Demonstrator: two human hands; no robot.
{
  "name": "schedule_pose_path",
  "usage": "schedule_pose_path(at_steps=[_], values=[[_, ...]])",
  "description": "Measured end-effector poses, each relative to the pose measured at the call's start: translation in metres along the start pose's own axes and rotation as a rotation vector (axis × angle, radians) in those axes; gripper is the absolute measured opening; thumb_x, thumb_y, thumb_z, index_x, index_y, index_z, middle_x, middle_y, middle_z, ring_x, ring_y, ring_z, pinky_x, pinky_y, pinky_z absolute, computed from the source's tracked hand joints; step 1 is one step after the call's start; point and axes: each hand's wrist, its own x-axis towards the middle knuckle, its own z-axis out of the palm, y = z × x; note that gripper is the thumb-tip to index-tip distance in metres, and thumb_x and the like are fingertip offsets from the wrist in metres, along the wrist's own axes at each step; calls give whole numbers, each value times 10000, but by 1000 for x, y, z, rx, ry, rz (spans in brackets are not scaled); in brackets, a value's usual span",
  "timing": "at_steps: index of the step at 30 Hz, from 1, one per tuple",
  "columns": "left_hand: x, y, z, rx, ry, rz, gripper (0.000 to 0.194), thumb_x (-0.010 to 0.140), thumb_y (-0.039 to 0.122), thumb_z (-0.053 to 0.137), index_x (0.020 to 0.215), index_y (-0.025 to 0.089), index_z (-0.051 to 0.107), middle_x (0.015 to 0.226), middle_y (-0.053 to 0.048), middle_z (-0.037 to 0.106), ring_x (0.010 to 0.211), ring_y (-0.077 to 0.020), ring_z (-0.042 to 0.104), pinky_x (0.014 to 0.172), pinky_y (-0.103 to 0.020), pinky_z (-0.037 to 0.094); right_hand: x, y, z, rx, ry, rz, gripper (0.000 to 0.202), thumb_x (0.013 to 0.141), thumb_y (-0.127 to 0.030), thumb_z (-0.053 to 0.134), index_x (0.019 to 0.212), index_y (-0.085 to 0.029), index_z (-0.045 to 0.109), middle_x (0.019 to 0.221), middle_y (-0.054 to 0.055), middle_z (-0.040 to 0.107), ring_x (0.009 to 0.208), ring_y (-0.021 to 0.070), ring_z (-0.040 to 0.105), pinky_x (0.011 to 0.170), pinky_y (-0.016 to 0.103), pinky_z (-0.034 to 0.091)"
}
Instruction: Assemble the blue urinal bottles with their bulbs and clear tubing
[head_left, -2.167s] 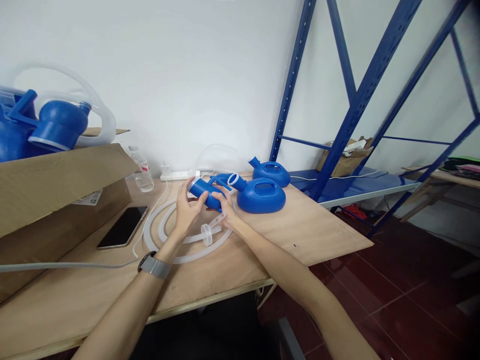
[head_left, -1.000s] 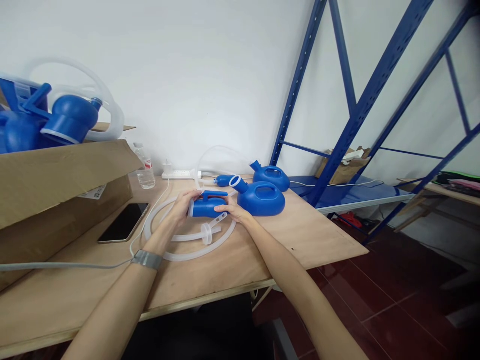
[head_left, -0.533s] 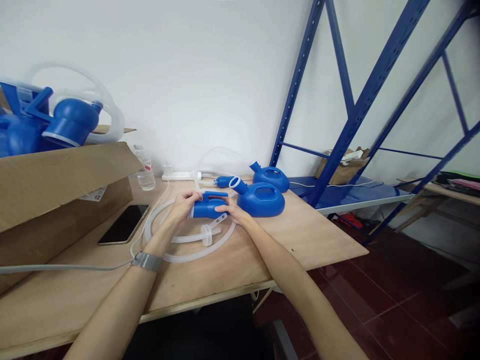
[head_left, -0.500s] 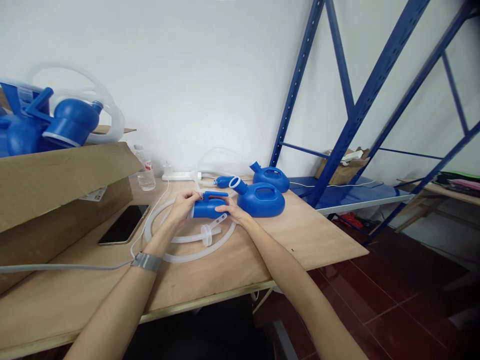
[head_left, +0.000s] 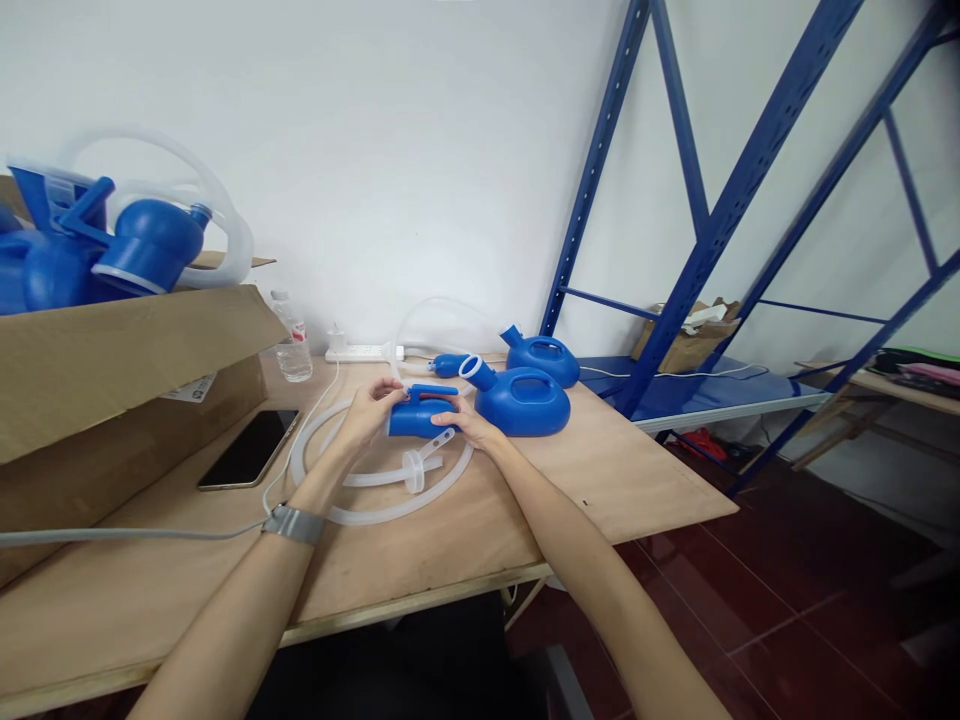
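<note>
Grey is seen nearest, in the band (head_left: 298, 523) worn on the left wrist. On the plywood table (head_left: 465, 545), a translucent hose (head_left: 390, 514) is laid in loops, and a clear cap (head_left: 412, 470) with a perforated strap is set within them. Just beyond the cap, a blue bottle (head_left: 414, 420) is held on its side, handle uppermost. Its left end is grasped by the left hand (head_left: 367, 412), fingers curled; its right end is clasped by the right hand (head_left: 472, 424), thumb laid across the body. Whether the table is touched by the bottle cannot be told. Just beyond the right hand, a blue jug (head_left: 525, 410) is stood, backed by a second jug (head_left: 553, 365). Against the wall, a power strip (head_left: 366, 353) is placed.
</note>
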Motion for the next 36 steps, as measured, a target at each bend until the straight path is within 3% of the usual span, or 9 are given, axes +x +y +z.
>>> schedule_pose_path(at_steps=[3,8,15,20,25,30,32,36], values=[[-2,2,1,-46,-36,21,459,601,439,844,982,211,727,849,-29,743,864,-220,678,792,-319,529,0,-1,0,-13,-16,4,535,599,-418,875,1112,-281,808,1276,26,752,1301,326,613,1176,489,436],[-2,2,2,-40,5,35,358,593,463,852,813,197,754,927,-76,777,923,-254,687,848,-359,548,-1,-2,1,11,-25,-12,511,620,-381,860,1117,-276,803,1262,31,749,1321,315,602,1180,470,437],[0,-10,6,8,30,38,370,609,477,802,837,187,784,908,-84,788,934,-278,696,880,-383,549,0,-1,0,8,-32,-17,530,614,-416,871,1117,-266,799,1301,37,736,1331,326,600,1192,481,431],[2,-20,7,96,2,53,391,677,494,705,922,197,775,1006,-81,794,1011,-296,692,936,-387,533,0,-2,-2,-57,-47,-36,548,656,-461,890,1145,-242,774,1294,60,734,1315,313,623,1189,478,448],[3,-18,1,290,-28,187,324,740,490,616,850,217,753,922,-66,792,929,-291,694,897,-385,524,1,-3,9,-150,39,-72,801,578,-453,975,1287,-232,675,1224,80,746,1221,302,686,1120,487,522],[-7,-6,2,505,162,411,198,781,397,594,727,237,697,793,-53,763,813,-259,690,826,-362,520,2,-5,28,-167,233,-147,1121,537,-433,1003,1510,-263,473,1209,81,732,1173,281,709,1046,448,568],[-12,-1,4,556,208,492,166,785,374,607,719,240,681,778,-50,751,789,-247,686,802,-351,518,0,-9,33,-213,273,-206,1010,577,-463,980,1459,-253,534,1208,83,725,1172,277,703,1041,425,560],[-17,3,7,615,249,608,158,807,357,619,708,236,645,754,-54,731,753,-237,676,783,-351,509,-3,-17,36,-299,227,-302,482,802,-598,789,1089,-216,735,1203,96,720,1167,268,682,998,380,547]])
